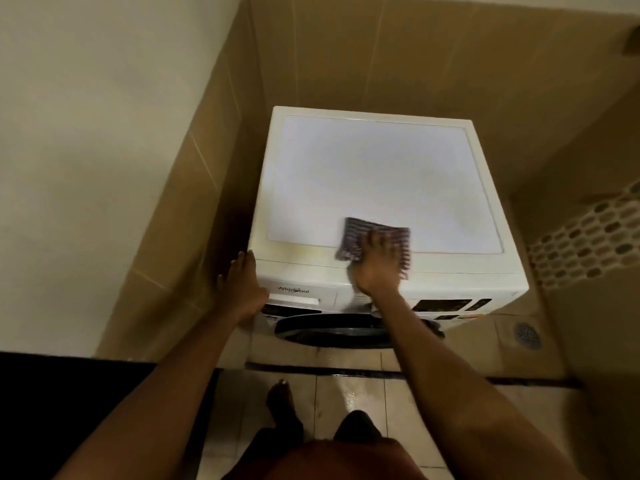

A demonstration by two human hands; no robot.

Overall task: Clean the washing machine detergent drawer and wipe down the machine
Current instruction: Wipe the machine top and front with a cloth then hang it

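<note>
Wiping along the front edge of the washing machine top, your right hand lies flat on the striped cloth, its grip apart, fingers spread and pressing rather than clutching. Your left hand rests on the front-left corner, grip also apart, bracing you.

The detergent drawer sits shut in the fascia just below that hand, so by my reading it awaits its turn.

Mind these:
- The cloth overhangs toward the control panel. If it is wet, drips could reach the buttons.
- With only flat pressure, the cloth may bunch or slide off the front edge.
- The floor tiles look glossy, perhaps wet, beside your bare foot. Leaning for the far back could cost you your footing.
</note>
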